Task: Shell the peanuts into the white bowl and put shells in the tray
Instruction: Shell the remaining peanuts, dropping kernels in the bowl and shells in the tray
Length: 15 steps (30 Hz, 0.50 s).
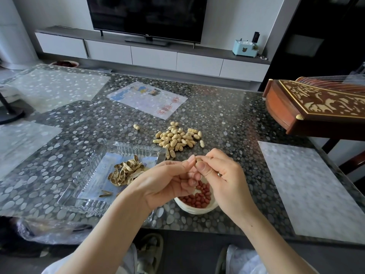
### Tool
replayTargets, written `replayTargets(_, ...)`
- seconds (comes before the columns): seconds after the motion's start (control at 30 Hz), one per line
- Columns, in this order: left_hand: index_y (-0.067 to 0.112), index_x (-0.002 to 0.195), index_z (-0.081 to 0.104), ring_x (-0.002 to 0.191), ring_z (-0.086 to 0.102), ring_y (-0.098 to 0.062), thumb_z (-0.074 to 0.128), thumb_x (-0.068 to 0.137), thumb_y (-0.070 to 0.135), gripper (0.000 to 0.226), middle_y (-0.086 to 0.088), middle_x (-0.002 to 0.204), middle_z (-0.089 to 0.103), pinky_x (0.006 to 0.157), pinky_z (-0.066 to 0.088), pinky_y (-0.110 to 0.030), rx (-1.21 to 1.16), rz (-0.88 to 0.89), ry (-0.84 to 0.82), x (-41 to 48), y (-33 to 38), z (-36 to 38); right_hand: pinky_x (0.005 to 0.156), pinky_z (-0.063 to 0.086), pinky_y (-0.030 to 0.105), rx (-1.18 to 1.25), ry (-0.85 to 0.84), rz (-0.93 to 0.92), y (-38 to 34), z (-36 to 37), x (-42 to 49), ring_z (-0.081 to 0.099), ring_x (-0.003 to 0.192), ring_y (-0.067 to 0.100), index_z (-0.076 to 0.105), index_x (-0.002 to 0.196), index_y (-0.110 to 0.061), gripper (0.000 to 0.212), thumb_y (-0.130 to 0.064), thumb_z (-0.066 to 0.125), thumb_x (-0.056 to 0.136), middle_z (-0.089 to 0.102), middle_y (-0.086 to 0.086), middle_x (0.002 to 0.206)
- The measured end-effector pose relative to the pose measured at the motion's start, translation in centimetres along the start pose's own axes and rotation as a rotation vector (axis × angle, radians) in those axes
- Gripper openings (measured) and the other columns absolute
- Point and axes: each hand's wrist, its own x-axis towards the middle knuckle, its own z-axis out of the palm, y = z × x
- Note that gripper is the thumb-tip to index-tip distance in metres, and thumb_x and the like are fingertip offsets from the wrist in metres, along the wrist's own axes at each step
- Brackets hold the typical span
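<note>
My left hand point(167, 182) and my right hand point(221, 173) meet above the white bowl point(197, 210), both pinching one peanut point(198, 159) at their fingertips. The bowl holds several red-skinned kernels point(199, 198) and is partly hidden by my hands. To the left stands a clear glass tray point(83, 180) with a pile of empty shells point(126, 171). A heap of unshelled peanuts point(177, 138) lies on the table just beyond my hands, with one stray peanut point(136, 126) further left.
The pebble-patterned glass table point(227, 119) carries frosted mats point(308, 186) on the right and left and a printed sheet point(148, 99) in the middle. A carved wooden zither point(316, 105) overhangs the far right corner. A plastic bag point(49, 230) lies under the near left edge.
</note>
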Motion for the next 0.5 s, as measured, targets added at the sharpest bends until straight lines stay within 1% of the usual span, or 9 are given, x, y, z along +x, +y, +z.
replayTargets(0.03,0.006,0.065,0.070,0.052,0.050,-0.011,0.057,0.078,0.019,0.023,-0.009,0.064,0.058,0.046,0.044,-0.018,-0.007,-0.007,-0.002,-0.1,0.0,0.0,0.075,0.046,0.022,0.040,-0.023,0.027,0.0,-0.1,0.0,0.058,0.080,0.013,0.075,0.092,-0.012,0.026,-0.028,0.054,0.092,0.055,-0.010,0.077)
replayTargets(0.1,0.006,0.065,0.071,0.053,0.051,-0.010,0.057,0.080,0.016,0.023,-0.008,0.064,0.059,0.047,0.044,-0.018,-0.028,-0.024,-0.015,-0.2,0.0,-0.1,0.075,0.047,0.021,0.127,-0.065,0.067,-0.1,-0.3,0.1,0.060,0.080,0.010,0.075,0.095,-0.012,0.026,-0.028,0.054,0.093,0.057,-0.009,0.079)
replayTargets(0.2,0.003,0.076,0.074,0.057,0.052,-0.010,0.062,0.078,0.009,0.013,-0.009,0.067,0.059,0.049,0.045,-0.017,-0.117,-0.060,-0.072,-0.3,0.1,-0.2,0.080,0.046,0.018,0.193,-0.121,0.131,-0.3,-1.0,0.3,0.061,0.085,0.008,0.075,0.099,-0.014,0.028,-0.029,0.052,0.092,0.060,-0.007,0.082)
replayTargets(0.27,0.003,0.079,0.075,0.058,0.052,-0.010,0.057,0.081,0.007,0.018,-0.009,0.069,0.060,0.050,0.045,-0.016,-0.148,-0.077,-0.084,-0.2,0.1,-0.2,0.084,0.045,0.018,0.210,-0.155,0.163,-0.2,-1.4,0.5,0.062,0.089,0.007,0.075,0.099,-0.015,0.028,-0.028,0.052,0.091,0.062,-0.008,0.085)
replayTargets(0.37,0.002,0.077,0.074,0.060,0.055,-0.011,0.049,0.084,0.007,0.026,-0.010,0.072,0.062,0.051,0.046,-0.016,-0.144,-0.095,-0.081,-0.2,0.2,-0.2,0.086,0.046,0.022,0.319,-0.156,0.269,0.0,-1.4,0.5,0.064,0.093,0.007,0.073,0.102,-0.014,0.030,-0.032,0.053,0.089,0.068,-0.003,0.092)
replayTargets(0.43,0.000,0.081,0.073,0.061,0.056,-0.011,0.050,0.084,0.006,0.024,-0.011,0.074,0.062,0.051,0.047,-0.015,-0.151,-0.108,-0.077,-0.1,0.2,-0.2,0.081,0.047,0.020,0.440,-0.135,0.359,0.1,-1.3,0.4,0.064,0.082,0.006,0.072,0.100,-0.013,0.031,-0.034,0.054,0.086,0.070,-0.003,0.087)
replayTargets(0.5,-0.003,0.091,0.068,0.060,0.057,-0.011,0.051,0.082,0.004,0.021,-0.011,0.075,0.063,0.051,0.046,-0.015,-0.155,-0.116,-0.061,0.0,0.1,-0.2,0.072,0.051,0.019,0.629,-0.116,0.444,0.0,-1.3,0.5,0.061,0.067,0.008,0.070,0.098,-0.006,0.030,-0.028,0.054,0.085,0.067,0.001,0.076)
